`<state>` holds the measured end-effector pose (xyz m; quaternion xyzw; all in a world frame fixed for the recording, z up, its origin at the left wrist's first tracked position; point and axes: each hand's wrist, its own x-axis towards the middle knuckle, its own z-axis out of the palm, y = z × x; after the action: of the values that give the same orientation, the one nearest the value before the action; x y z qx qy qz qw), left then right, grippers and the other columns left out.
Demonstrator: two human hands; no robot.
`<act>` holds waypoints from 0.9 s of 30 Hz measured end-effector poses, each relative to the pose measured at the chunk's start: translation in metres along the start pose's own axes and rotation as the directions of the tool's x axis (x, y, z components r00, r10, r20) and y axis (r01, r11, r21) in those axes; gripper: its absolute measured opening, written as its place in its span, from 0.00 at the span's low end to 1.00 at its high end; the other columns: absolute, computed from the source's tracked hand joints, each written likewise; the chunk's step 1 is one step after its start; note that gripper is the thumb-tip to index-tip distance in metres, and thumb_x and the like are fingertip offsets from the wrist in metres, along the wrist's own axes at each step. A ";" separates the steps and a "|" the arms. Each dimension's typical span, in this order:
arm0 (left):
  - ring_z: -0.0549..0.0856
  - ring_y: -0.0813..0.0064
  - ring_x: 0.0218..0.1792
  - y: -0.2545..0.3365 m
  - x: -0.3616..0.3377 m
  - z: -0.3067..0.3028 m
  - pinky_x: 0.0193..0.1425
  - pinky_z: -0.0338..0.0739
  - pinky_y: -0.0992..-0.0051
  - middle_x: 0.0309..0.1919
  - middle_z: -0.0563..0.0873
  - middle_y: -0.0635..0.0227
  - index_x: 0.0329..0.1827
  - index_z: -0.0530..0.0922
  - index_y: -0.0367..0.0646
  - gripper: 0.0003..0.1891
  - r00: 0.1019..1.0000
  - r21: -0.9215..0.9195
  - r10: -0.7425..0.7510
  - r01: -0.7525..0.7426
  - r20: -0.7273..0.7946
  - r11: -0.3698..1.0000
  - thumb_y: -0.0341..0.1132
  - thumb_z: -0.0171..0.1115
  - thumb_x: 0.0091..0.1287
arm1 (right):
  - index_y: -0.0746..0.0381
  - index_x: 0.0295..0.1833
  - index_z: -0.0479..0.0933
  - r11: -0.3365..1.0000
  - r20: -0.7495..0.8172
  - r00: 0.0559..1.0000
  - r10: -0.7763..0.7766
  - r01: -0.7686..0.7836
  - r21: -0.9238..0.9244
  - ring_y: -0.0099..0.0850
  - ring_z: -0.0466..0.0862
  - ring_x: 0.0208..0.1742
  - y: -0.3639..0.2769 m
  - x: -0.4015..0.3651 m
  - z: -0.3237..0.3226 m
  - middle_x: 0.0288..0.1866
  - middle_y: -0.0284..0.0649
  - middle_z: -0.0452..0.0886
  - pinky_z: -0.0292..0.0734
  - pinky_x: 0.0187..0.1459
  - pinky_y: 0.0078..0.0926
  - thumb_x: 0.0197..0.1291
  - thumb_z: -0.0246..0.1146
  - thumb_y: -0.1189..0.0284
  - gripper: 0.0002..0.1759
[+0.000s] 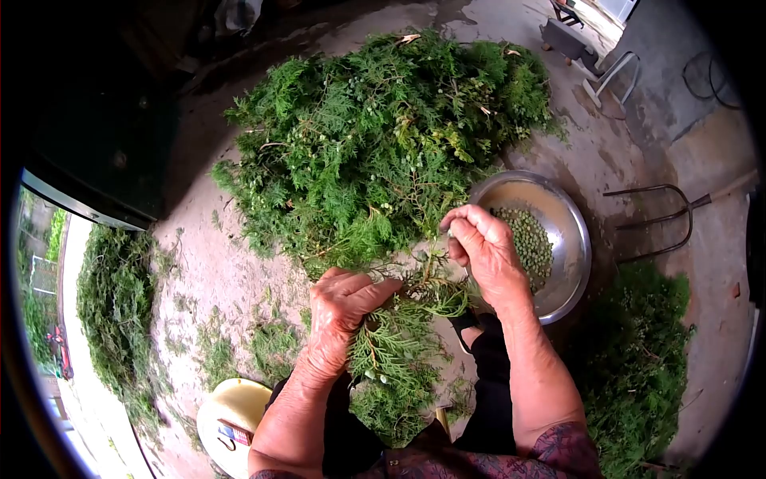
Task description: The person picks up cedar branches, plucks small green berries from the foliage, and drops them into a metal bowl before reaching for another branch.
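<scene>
Fingers (461,217) of right hand (483,251) pinched shut at the tip of the cypress sprig (399,351), just beside the near-left rim of the steel bowl (581,239); what sits in the pinch is too small to tell. Fingers of left hand (343,307) curled tight round the sprig's stem, over the lap. Bowl holds a shallow layer of green seeds (527,239), bottom only partly covered. Big heap of branches (383,136) on the concrete floor (215,271) beyond the hands, pale seeds showing among them. Loose greenery (116,311) along the floor's left edge, more at the right. Judgement: picking well begun, far more left than done.
</scene>
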<state>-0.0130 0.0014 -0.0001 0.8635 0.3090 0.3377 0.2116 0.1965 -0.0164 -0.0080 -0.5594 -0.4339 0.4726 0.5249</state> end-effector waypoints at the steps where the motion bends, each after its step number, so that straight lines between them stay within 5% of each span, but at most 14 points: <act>1: 0.75 0.68 0.23 -0.001 -0.001 -0.002 0.31 0.68 0.71 0.19 0.76 0.70 0.38 0.81 0.45 0.18 1.000 0.023 -0.009 0.009 -0.016 1.000 0.34 0.61 0.41 | 0.60 0.37 0.75 0.989 -0.030 0.999 0.011 -0.006 0.151 0.16 0.73 0.25 0.008 0.004 -0.007 0.28 0.29 0.73 0.65 0.24 0.12 0.65 0.54 0.68 0.08; 4: 0.74 0.68 0.23 -0.007 -0.005 -0.002 0.30 0.67 0.71 0.18 0.76 0.70 0.38 0.81 0.42 0.20 0.995 0.024 -0.039 0.042 -0.087 0.999 0.35 0.64 0.37 | 0.61 0.39 0.74 0.866 -0.073 0.992 0.107 -0.057 0.496 0.21 0.76 0.28 -0.005 0.004 -0.014 0.32 0.33 0.77 0.68 0.26 0.15 0.62 0.57 0.68 0.07; 8: 0.73 0.69 0.23 -0.004 0.001 -0.004 0.30 0.66 0.71 0.18 0.76 0.69 0.37 0.81 0.39 0.21 0.988 0.001 -0.051 0.052 -0.143 0.999 0.35 0.65 0.36 | 0.61 0.39 0.75 0.719 0.084 0.987 0.136 -0.157 0.677 0.23 0.76 0.29 0.002 0.004 -0.015 0.32 0.33 0.78 0.68 0.26 0.18 0.59 0.60 0.70 0.07; 17: 0.72 0.67 0.22 -0.003 0.001 -0.007 0.31 0.65 0.70 0.19 0.75 0.68 0.42 0.80 0.41 0.30 0.986 0.009 -0.079 0.081 -0.149 0.997 0.38 0.67 0.27 | 0.64 0.46 0.76 0.834 0.288 0.953 0.091 -0.231 0.501 0.18 0.76 0.27 0.003 -0.005 -0.004 0.32 0.34 0.78 0.69 0.25 0.12 0.57 0.58 0.80 0.10; 20: 0.74 0.65 0.23 -0.007 -0.002 -0.006 0.32 0.65 0.69 0.18 0.72 0.67 0.43 0.80 0.43 0.26 0.989 0.149 -0.065 0.084 -0.129 0.985 0.38 0.62 0.35 | 0.64 0.45 0.77 0.877 0.077 0.986 0.148 -0.167 0.450 0.19 0.77 0.27 -0.005 -0.004 -0.008 0.32 0.35 0.79 0.70 0.24 0.12 0.57 0.58 0.80 0.10; 22: 0.74 0.65 0.23 -0.008 -0.002 -0.008 0.32 0.66 0.68 0.18 0.72 0.67 0.43 0.80 0.43 0.23 0.990 0.237 -0.033 0.064 -0.135 0.969 0.35 0.60 0.39 | 0.65 0.44 0.77 0.952 -0.185 0.980 0.072 -0.012 0.305 0.20 0.78 0.27 0.007 0.005 -0.026 0.34 0.34 0.79 0.71 0.24 0.13 0.56 0.57 0.81 0.10; 24: 0.74 0.65 0.24 -0.012 -0.004 -0.008 0.34 0.67 0.68 0.19 0.73 0.67 0.44 0.80 0.43 0.24 0.987 0.240 -0.066 0.100 -0.148 0.966 0.33 0.60 0.38 | 0.65 0.45 0.78 0.996 -0.466 0.882 0.069 -0.090 -0.023 0.22 0.79 0.31 0.011 0.010 -0.055 0.39 0.36 0.80 0.72 0.31 0.16 0.54 0.53 0.85 0.14; 25: 0.72 0.69 0.23 -0.008 -0.001 -0.007 0.32 0.66 0.72 0.18 0.73 0.71 0.43 0.81 0.44 0.22 0.966 0.188 -0.133 0.177 -0.222 0.966 0.29 0.62 0.39 | 0.65 0.46 0.78 0.961 -0.535 0.843 -0.058 -0.098 -0.259 0.29 0.80 0.40 0.021 0.013 -0.072 0.43 0.38 0.80 0.73 0.43 0.23 0.52 0.52 0.86 0.17; 26: 0.76 0.71 0.26 -0.016 -0.008 -0.006 0.38 0.70 0.73 0.23 0.78 0.69 0.44 0.81 0.43 0.22 0.947 0.136 -0.247 0.277 -0.204 0.951 0.28 0.62 0.41 | 0.65 0.49 0.76 0.786 -0.462 0.852 -0.246 -0.103 -0.609 0.38 0.76 0.52 0.029 0.014 -0.091 0.51 0.43 0.76 0.68 0.55 0.29 0.50 0.53 0.86 0.19; 27: 0.78 0.72 0.29 -0.016 -0.009 -0.007 0.42 0.71 0.75 0.26 0.80 0.68 0.44 0.81 0.42 0.21 0.915 0.027 -0.345 0.358 -0.210 0.933 0.29 0.63 0.42 | 0.64 0.51 0.75 0.669 -0.484 0.818 -0.309 -0.174 -0.722 0.42 0.72 0.58 0.024 0.014 -0.089 0.58 0.46 0.71 0.66 0.59 0.31 0.50 0.55 0.85 0.20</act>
<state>-0.0288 0.0080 -0.0086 0.7616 0.4899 0.3698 0.2080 0.2863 -0.0203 -0.0322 -0.8196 -0.4308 0.0448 0.3750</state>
